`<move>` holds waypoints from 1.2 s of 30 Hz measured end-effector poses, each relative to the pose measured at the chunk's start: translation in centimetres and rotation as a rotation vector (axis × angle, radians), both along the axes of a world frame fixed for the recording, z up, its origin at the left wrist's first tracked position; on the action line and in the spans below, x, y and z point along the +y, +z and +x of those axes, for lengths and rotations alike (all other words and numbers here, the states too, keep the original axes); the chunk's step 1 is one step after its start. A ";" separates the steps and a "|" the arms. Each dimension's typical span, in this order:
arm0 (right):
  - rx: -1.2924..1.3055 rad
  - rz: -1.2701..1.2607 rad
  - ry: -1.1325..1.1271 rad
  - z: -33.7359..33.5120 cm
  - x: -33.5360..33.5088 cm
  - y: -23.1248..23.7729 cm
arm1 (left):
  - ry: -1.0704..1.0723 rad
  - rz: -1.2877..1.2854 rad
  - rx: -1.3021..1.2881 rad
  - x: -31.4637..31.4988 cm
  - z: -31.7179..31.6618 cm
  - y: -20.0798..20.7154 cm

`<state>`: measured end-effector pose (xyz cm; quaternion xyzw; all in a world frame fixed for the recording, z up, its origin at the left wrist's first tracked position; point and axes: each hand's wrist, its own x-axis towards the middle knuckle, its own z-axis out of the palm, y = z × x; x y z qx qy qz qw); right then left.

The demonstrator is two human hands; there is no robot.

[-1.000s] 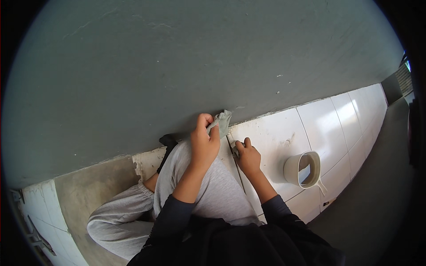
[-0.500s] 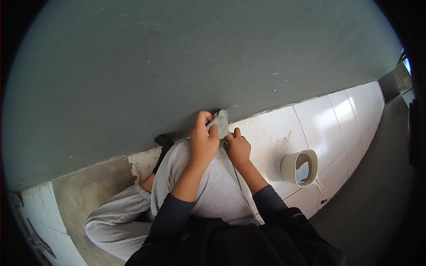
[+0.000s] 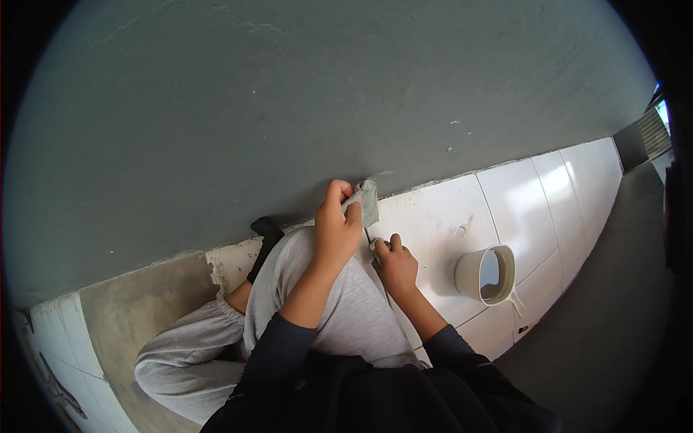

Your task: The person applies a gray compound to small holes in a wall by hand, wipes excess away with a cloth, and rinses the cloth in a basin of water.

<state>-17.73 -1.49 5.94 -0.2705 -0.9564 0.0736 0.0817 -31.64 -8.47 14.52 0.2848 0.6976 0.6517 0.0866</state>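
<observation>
Close to the foot of the grey wall [image 3: 325, 94], my left hand [image 3: 336, 224] is closed on a limp grey-green piece [image 3: 370, 203]. It could be cloth or a thin pouch; I cannot tell which. Its upper end lies by the seam between wall and floor. My right hand [image 3: 398, 268] is lower and to the right, just above the white tiles, apart from the left hand. Its fingers curl around a small greyish lump [image 3: 376, 249], mostly hidden in the grip.
An off-white dipper [image 3: 469, 276] with liquid in it stands on the tiled floor [image 3: 516, 206] to the right, its handle pointing toward me. My grey-trousered legs [image 3: 195, 361] are folded at left, beside a bare cement patch [image 3: 155, 292].
My right hand has drawn back toward me and slightly right, away from the grey-green piece, with the lump now visible in it. My left hand still grips the piece, nearly unmoved.
</observation>
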 end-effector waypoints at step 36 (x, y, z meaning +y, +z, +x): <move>-0.018 -0.099 -0.049 2.1 -0.2 0.4 | 0.000 0.019 -0.058 -0.7 -0.3 0.2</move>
